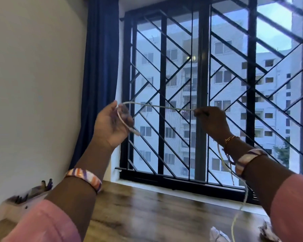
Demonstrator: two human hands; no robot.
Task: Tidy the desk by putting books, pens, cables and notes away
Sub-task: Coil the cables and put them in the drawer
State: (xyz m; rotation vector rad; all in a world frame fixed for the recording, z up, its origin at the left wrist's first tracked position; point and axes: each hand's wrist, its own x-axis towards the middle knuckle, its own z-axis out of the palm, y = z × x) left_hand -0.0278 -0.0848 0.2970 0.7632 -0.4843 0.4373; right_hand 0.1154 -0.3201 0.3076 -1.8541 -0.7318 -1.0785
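- A person's left hand (112,124) and right hand (212,120) are raised in front of a barred window (202,88), a pale cable (157,106) stretched between them.
- The left hand, palm toward the camera, has its fingers curled round a loop of the cable; the plug end pokes out just below that grip.
- The right hand pinches the cable at its fingertips; from this grip the rest of the cable hangs down past the wrist to the wooden desk (147,212) below.
- Striped bangles circle both forearms beneath the grips.
- Well below the left grip, a blurred white pen holder (23,201) stands at the desk's left edge.
- Crumpled paper (218,234) lies on the desk beneath the right arm.
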